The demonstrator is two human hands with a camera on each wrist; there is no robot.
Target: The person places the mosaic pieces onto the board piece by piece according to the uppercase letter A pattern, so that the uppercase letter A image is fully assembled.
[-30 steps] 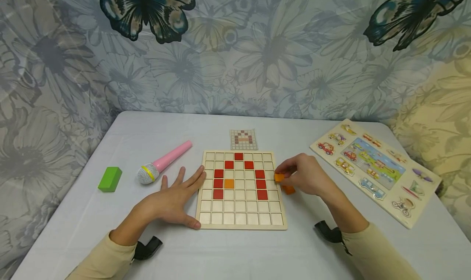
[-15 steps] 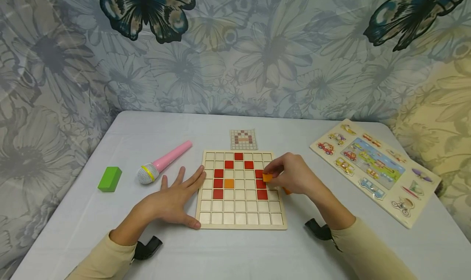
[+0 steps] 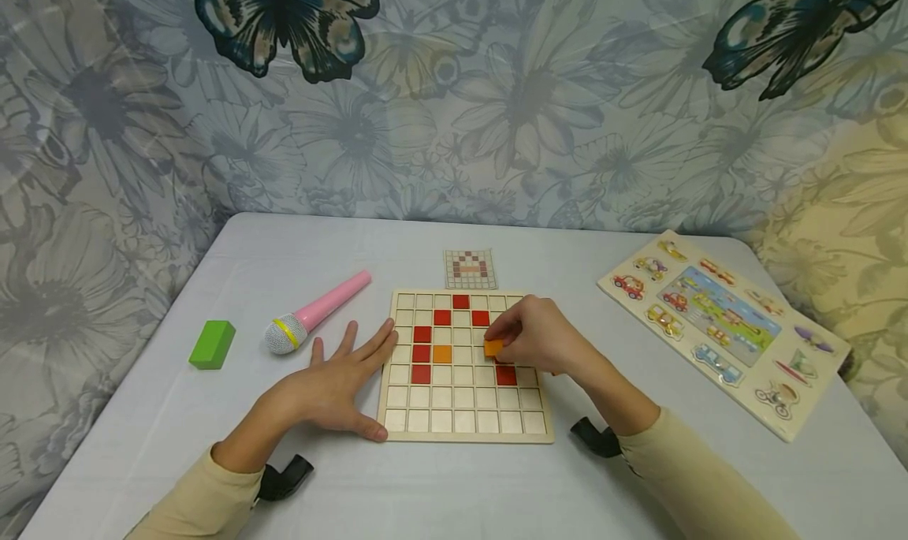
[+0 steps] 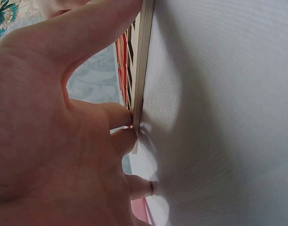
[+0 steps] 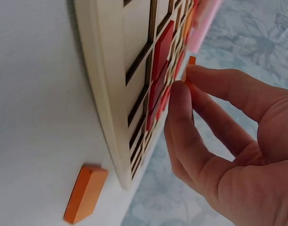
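A wooden grid board (image 3: pixel 463 422) lies on the table, with red square tiles (image 3: pixel 422 354) in several cells. One orange tile (image 3: pixel 442 354) sits in a cell left of centre. My left hand (image 3: pixel 329 390) is spread flat, its fingertips and thumb touching the board's left edge. Over the right half of the board, my right hand (image 3: pixel 539 335) pinches another orange square tile (image 3: pixel 493 349) between thumb and fingers, covering some red tiles behind it. On the cloth beside the board's right edge lies a loose orange tile (image 5: pixel 86 194), mostly hidden in the head view.
Behind the board is a small pattern card (image 3: pixel 469 270). To the left lie a pink toy microphone (image 3: pixel 319 311) and a green block (image 3: pixel 212 344). A wooden vehicle puzzle (image 3: pixel 723 327) rests at the right, and a floral curtain (image 3: pixel 468 130) hangs behind the table.
My right hand has carried the pinched orange tile leftward from the board's right edge to over its cells. My left hand stays at the board's left edge.
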